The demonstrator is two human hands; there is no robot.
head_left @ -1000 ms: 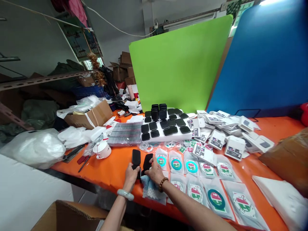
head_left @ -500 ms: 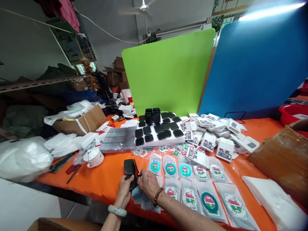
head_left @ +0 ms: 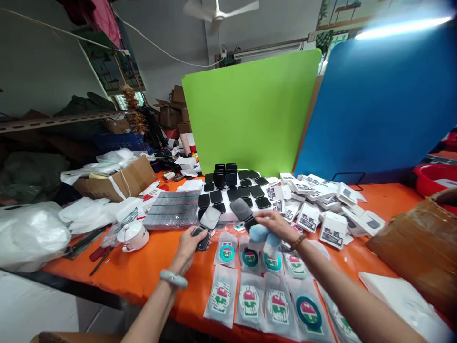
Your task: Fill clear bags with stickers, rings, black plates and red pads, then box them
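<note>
My left hand [head_left: 188, 246] is closed around the lower part of a black hinged folding stand [head_left: 201, 238]. Its upper square plate tilts away and shines pale grey. My right hand [head_left: 276, 225] grips a second black folding stand [head_left: 242, 209] by its lower end, with the plate pointing up and left. A light blue cloth [head_left: 260, 233] hangs bunched under the right fingers. Both stands are above the table, just in front of a white foam block [head_left: 230, 215] bearing several black square pieces [head_left: 256, 191]. Frosted pouches [head_left: 249, 297] with printed cards lie below the right hand.
Small white boxes [head_left: 307, 214] are heaped at the right, beside a brown carton [head_left: 416, 238]. At left stand a white enamel mug [head_left: 134, 237] and a plastic-wrapped stack of grey strips [head_left: 173, 209]. Green [head_left: 250, 114] and blue panels [head_left: 378, 105] rise behind.
Both hands have moved forward and apart, toward the foam block. The blue cloth has risen from the table with my right hand, and a second stand now shows clearly in that hand.
</note>
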